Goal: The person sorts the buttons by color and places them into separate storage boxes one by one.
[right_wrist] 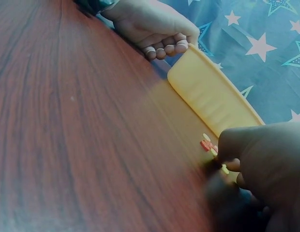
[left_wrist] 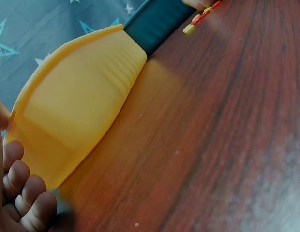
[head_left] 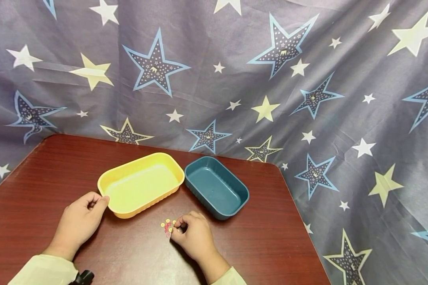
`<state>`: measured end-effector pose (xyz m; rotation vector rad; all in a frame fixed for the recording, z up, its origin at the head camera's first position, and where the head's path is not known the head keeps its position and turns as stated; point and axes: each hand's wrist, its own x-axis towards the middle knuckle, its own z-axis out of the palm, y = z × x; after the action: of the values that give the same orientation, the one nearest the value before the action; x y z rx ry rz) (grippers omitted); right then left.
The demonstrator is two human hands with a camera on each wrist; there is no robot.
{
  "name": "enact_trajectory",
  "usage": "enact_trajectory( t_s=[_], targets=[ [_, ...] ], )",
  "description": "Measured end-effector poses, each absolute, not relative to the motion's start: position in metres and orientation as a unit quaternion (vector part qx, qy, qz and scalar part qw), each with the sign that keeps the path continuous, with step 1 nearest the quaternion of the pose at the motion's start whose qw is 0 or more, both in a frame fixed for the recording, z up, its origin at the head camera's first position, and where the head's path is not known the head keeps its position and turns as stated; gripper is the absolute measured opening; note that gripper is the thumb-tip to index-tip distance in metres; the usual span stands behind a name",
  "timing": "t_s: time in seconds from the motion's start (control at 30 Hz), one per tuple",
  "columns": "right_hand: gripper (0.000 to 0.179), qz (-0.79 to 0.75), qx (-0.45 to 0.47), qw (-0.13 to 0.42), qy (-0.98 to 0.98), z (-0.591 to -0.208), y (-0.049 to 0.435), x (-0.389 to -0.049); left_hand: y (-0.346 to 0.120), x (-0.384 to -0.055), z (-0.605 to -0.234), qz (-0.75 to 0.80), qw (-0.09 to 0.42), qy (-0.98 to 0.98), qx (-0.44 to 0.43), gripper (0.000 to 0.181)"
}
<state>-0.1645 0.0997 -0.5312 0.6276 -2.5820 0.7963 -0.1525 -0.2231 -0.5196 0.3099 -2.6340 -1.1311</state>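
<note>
My left hand pinches the near-left corner rim of a yellow plastic bin, thumb outermost. In the left wrist view its other fingers curl beside the bin's outer wall. Several small red and yellow button-like discs lie in a loose cluster on the table, in front of the bin. My right hand is low over the table at the cluster's right side, thumb and forefinger bent with their tips right at the discs. I cannot tell whether a disc is between those tips.
A dark teal bin, with nothing visible inside, stands beside the yellow one, their ends close together. Both are on a reddish-brown wood-grain table. A star-patterned grey cloth hangs behind the table and along its right side.
</note>
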Motion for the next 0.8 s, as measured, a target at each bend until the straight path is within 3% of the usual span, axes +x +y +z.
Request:
enact_trajectory(
  t_s=[0.8],
  targets=[
    [0.018, 0.28, 0.211, 0.166, -0.922, -0.5283, 0.0984, -0.1644, -0.2245, -0.1533, -0.5207, -0.39, 0.125, -0.906, 0.105, 0.033]
  ],
)
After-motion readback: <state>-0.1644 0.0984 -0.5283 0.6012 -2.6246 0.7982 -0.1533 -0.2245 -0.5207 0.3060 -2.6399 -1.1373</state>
